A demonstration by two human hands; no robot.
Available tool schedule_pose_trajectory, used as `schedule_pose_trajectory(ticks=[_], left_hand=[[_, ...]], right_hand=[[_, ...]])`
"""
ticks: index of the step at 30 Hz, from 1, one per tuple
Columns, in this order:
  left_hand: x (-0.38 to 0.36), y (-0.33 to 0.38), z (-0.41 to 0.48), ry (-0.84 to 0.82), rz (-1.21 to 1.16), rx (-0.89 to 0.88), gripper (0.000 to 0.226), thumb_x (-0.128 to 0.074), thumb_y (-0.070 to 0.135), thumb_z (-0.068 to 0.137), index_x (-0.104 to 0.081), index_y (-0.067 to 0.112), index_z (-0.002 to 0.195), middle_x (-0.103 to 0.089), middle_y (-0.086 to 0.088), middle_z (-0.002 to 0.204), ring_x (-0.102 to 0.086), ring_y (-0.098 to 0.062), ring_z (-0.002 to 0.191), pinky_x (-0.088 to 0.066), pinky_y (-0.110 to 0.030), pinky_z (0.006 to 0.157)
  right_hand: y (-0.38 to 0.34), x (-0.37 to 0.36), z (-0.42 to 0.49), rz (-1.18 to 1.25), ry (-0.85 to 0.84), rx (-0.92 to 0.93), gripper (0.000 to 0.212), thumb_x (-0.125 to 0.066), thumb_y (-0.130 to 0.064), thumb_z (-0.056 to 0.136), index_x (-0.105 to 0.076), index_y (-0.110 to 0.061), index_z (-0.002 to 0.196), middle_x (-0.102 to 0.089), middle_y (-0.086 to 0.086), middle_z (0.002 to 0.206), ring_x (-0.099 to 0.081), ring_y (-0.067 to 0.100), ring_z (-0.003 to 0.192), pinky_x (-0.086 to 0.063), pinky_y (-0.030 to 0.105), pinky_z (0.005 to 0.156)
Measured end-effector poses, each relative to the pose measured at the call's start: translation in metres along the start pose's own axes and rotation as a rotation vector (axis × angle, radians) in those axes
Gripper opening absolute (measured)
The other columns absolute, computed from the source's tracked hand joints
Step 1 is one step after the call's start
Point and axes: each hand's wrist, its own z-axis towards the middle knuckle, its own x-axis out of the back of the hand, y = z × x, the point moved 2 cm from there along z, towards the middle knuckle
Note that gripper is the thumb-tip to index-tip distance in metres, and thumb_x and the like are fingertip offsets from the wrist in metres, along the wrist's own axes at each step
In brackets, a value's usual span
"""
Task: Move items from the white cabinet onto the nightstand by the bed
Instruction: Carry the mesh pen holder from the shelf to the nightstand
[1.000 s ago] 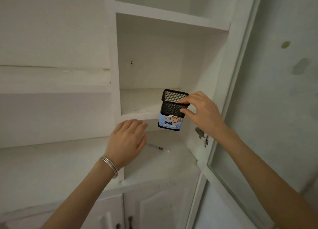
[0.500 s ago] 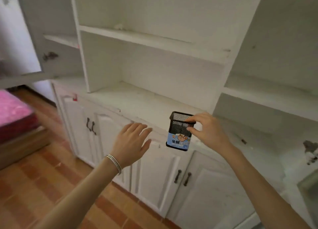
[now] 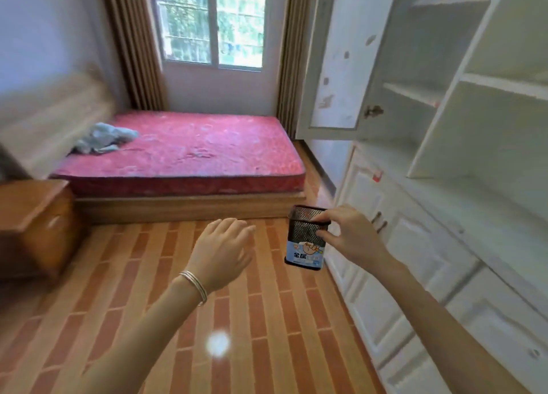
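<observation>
A black mesh pen holder [image 3: 305, 239] with a blue label hangs in the air over the floor, pinched at its rim by my right hand [image 3: 348, 235]. My left hand [image 3: 222, 253], with bangles on the wrist, floats open and empty to the left of the holder. The white cabinet [image 3: 444, 186] runs along the right side, its shelves bare in view. A wooden nightstand [image 3: 32, 224] stands at the far left beside the bed [image 3: 184, 156] with a red mattress.
An open cabinet door [image 3: 335, 67] juts out past the bed's far right corner. A crumpled grey cloth [image 3: 103, 138] lies on the mattress. Brick-patterned floor [image 3: 148, 304] stretches between me and the nightstand. A window and curtains sit behind the bed.
The view has swung left from the cabinet shelves to the bed and nightstand. The pen holder left the shelf and travels with my right hand; my left hand stays open beside it.
</observation>
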Motion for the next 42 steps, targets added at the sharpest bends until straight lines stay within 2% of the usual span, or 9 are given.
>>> schedule_pose_trajectory(ticks=[3, 10, 13, 17, 27, 34, 38, 42], left_hand=[[0.004, -0.086, -0.038, -0.014, 0.063, 0.135, 0.049, -0.036, 0.044, 0.084, -0.067, 0.016, 0.110, -0.068, -0.002, 0.105, -0.064, -0.021, 0.098, -0.051, -0.038, 0.086], [0.029, -0.289, -0.113, -0.020, 0.153, 0.394, 0.051, -0.034, 0.046, 0.085, -0.069, 0.016, 0.110, -0.069, -0.003, 0.106, -0.064, -0.022, 0.098, -0.053, -0.040, 0.083], [0.047, -0.355, -0.133, 0.001, 0.200, 0.475, 0.051, -0.036, 0.045, 0.084, -0.069, 0.016, 0.109, -0.069, -0.004, 0.104, -0.064, -0.022, 0.098, -0.052, -0.039, 0.083], [0.049, -0.419, -0.159, 0.030, 0.234, 0.580, 0.051, -0.036, 0.046, 0.085, -0.068, 0.017, 0.112, -0.069, -0.003, 0.107, -0.063, -0.021, 0.101, -0.051, -0.039, 0.086], [-0.008, -0.537, -0.176, 0.001, 0.281, 0.792, 0.048, -0.037, 0.045, 0.083, -0.071, 0.020, 0.106, -0.070, 0.001, 0.101, -0.065, -0.018, 0.095, -0.053, -0.036, 0.082], [-0.017, -0.636, -0.110, 0.033, 0.304, 0.919, 0.048, -0.036, 0.043, 0.084, -0.070, 0.017, 0.107, -0.069, 0.000, 0.102, -0.065, -0.020, 0.096, -0.053, -0.037, 0.083], [-0.027, -0.679, -0.085, 0.062, 0.313, 0.989, 0.048, -0.038, 0.043, 0.083, -0.069, 0.017, 0.108, -0.069, 0.001, 0.103, -0.064, -0.020, 0.096, -0.053, -0.035, 0.083], [-0.048, -0.715, -0.076, 0.022, 0.317, 1.018, 0.048, -0.037, 0.044, 0.083, -0.070, 0.019, 0.108, -0.069, 0.002, 0.103, -0.064, -0.019, 0.096, -0.053, -0.035, 0.082]], right_hand=[[-0.062, -0.069, 0.062, 0.089, -0.046, 0.128, 0.022, -0.074, -0.006, 0.072, -0.071, -0.013, 0.092, -0.069, 0.001, 0.087, -0.057, 0.021, 0.088, -0.049, 0.036, 0.073], [-0.214, -0.199, 0.198, 0.213, -0.132, 0.311, 0.023, -0.074, -0.008, 0.073, -0.071, -0.014, 0.094, -0.066, -0.006, 0.087, -0.055, 0.019, 0.090, -0.047, 0.033, 0.073], [-0.272, -0.235, 0.246, 0.255, -0.147, 0.379, 0.022, -0.073, -0.011, 0.075, -0.071, -0.017, 0.096, -0.059, -0.013, 0.084, -0.052, 0.015, 0.090, -0.042, 0.027, 0.072], [-0.328, -0.279, 0.298, 0.300, -0.205, 0.477, 0.023, -0.073, -0.011, 0.074, -0.071, -0.016, 0.096, -0.067, -0.005, 0.089, -0.055, 0.018, 0.090, -0.049, 0.036, 0.074], [-0.382, -0.418, 0.408, 0.271, -0.362, 0.675, 0.022, -0.070, -0.019, 0.079, -0.070, -0.023, 0.101, -0.068, -0.008, 0.094, -0.053, 0.014, 0.094, -0.039, 0.023, 0.067], [-0.411, -0.472, 0.543, 0.367, -0.405, 0.770, 0.023, -0.070, -0.012, 0.076, -0.072, -0.021, 0.097, -0.068, -0.006, 0.091, -0.055, 0.016, 0.092, -0.049, 0.034, 0.071], [-0.432, -0.505, 0.601, 0.416, -0.419, 0.829, 0.024, -0.069, -0.011, 0.075, -0.072, -0.022, 0.096, -0.068, -0.006, 0.090, -0.054, 0.013, 0.092, -0.048, 0.030, 0.069], [-0.438, -0.543, 0.635, 0.393, -0.485, 0.893, 0.023, -0.069, -0.016, 0.077, -0.071, -0.022, 0.099, -0.068, -0.008, 0.093, -0.054, 0.011, 0.093, -0.050, 0.033, 0.072]])
